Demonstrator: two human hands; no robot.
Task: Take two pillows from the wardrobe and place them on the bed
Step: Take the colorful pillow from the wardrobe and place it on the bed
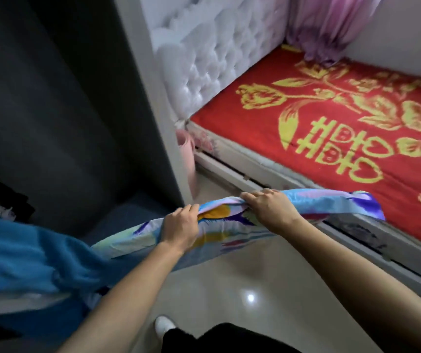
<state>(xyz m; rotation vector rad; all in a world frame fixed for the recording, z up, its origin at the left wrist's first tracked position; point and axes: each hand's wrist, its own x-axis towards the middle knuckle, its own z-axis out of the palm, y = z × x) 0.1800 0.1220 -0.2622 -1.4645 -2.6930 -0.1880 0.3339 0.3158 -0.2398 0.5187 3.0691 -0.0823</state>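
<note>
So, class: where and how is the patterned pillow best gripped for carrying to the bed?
Along its upper long edge, from above: the pillow is flat and limp, sagging below. The left hand and right hand, spaced apart there, likely keep it from folding.

We see a blue fleece blanket (26, 250) on the left, purple curtain (329, 26) hanging, glossy floor (242, 289) below.
</note>
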